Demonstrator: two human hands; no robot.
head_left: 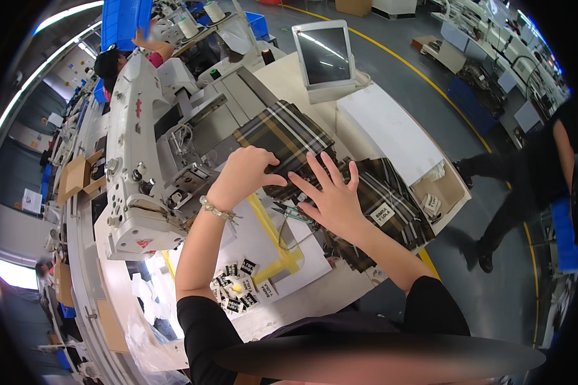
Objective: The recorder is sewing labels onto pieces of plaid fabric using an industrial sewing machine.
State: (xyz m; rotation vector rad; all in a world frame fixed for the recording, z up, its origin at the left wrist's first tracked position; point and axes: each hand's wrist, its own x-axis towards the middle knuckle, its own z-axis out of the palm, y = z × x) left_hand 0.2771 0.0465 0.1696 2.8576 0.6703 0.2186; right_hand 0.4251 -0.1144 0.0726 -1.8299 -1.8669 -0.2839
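Observation:
Dark plaid cloth (288, 131) lies on the sewing machine's bed, in front of both hands. My left hand (247, 172) is at the cloth's near left edge, its fingers bent and its thumb apart, with nothing visible between them. Over the cloth's near right edge, my right hand (331, 197) spreads its fingers and holds nothing. Just below that hand lie small thread snips (291, 212). A second pile of plaid cloth (401, 208), with a white label (383, 214) on it, sits to the right, partly hidden by my right forearm.
The white sewing machine head (138, 154) stands at my left. Loose black-and-white labels (237, 289) lie near yellow tape (273, 234) on the table. A screen (324, 54) stands at the back, beside a white board (388, 131). A person (533, 154) is at the right.

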